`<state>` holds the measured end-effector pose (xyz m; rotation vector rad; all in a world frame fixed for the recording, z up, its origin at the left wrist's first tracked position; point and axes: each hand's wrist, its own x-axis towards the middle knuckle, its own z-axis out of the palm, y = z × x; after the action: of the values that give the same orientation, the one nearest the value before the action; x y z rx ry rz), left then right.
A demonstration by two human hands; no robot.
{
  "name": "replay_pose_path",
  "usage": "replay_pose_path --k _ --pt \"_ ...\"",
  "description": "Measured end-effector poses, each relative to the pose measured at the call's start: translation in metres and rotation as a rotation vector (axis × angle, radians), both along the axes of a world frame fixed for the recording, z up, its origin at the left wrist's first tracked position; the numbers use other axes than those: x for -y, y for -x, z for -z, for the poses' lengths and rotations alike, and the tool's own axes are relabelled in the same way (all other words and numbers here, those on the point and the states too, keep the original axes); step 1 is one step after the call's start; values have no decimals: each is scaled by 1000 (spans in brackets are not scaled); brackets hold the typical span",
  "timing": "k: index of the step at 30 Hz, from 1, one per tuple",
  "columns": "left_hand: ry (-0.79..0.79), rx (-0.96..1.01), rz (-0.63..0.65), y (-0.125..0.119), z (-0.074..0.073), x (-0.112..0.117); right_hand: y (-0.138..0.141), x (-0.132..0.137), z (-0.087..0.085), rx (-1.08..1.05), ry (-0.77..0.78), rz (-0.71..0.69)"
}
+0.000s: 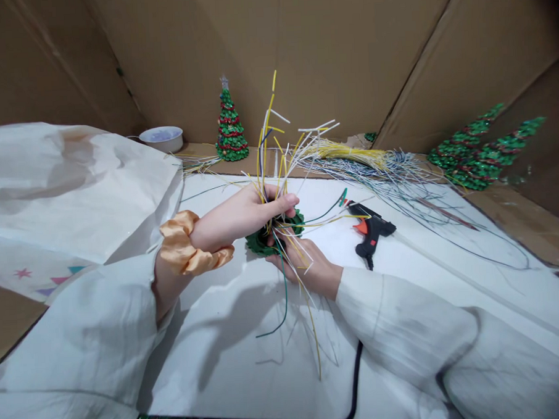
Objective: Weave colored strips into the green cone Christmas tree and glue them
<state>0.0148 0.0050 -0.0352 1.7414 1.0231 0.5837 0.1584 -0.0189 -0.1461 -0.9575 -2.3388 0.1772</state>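
Note:
My left hand (243, 216) grips a bundle of thin yellow, white and green wire strips (270, 142) that fan upward above my fingers. Under the bundle sits a small green ring-shaped piece (257, 242), partly hidden by both hands. My right hand (305, 267) is below it, palm turned down, holding the lower ends of the strips, which trail toward me over the white sheet (403, 278). An orange scrunchie (184, 243) is on my left wrist.
A black glue gun (372, 231) with an orange trigger lies right of my hands, its cord running toward me. A heap of loose strips (351, 154) lies behind. One small green tree (230, 128) stands at the back; others (478, 151) lie at right. A white bowl (163, 138) is back left.

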Motion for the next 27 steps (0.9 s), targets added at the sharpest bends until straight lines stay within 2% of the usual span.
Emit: replay_pose_path --k 15,27 --pt "-6 11 -1 1 3 -1 -1 -1 -1 65 -8 1" --pt "-20 -14 4 1 1 0 -1 1 -1 2 2 -1"
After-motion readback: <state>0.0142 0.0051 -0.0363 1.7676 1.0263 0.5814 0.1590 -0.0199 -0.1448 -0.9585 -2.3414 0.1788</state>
